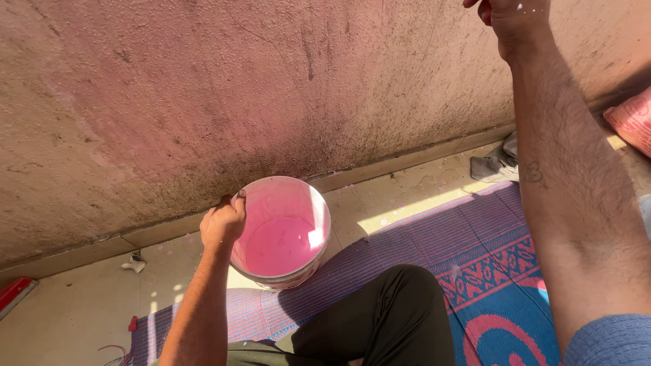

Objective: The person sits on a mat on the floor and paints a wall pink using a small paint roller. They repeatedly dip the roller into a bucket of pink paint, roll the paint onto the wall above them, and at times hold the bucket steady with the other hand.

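My left hand [222, 222] grips the rim of a white bucket [319, 203] that holds pink paint [278, 245] and stands on the floor at the foot of the wall. My right hand [510, 19] is raised high at the top edge of the view, close to the rough pinkish wall [203, 102]. Its fingers are curled and cut off by the frame edge, so what it holds is hidden. My knee in dark trousers [386, 318] sits just below the bucket.
A woven mat [475, 251] in purple, blue and red lies under me on the tiled floor [68, 318]. A grey crumpled cloth [498, 163] lies by the wall at right, a pink sack [634, 118] at the far right, a red object [13, 293] at far left.
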Available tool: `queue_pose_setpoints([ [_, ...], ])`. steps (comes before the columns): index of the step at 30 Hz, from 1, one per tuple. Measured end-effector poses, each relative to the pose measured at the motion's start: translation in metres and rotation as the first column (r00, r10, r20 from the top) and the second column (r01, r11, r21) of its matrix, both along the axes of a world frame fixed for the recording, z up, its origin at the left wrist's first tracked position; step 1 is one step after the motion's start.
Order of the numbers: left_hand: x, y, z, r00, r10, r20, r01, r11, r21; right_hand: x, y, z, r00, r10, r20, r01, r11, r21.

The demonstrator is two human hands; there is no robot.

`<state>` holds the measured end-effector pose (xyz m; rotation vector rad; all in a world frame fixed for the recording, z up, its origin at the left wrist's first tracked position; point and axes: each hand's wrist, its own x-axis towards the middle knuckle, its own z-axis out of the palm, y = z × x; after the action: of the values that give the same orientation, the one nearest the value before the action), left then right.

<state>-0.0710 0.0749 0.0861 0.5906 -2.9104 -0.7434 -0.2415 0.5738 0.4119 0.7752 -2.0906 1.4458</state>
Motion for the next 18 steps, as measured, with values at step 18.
queue_pose_setpoints([
  [18, -0.001, 0.0, 0.002, 1.0, -0.003, 0.023, 0.003, 1.0, 0.003, 0.003, 0.01, -0.052, 0.993, -0.05, 0.104, 0.063, 0.99, -0.123],
])
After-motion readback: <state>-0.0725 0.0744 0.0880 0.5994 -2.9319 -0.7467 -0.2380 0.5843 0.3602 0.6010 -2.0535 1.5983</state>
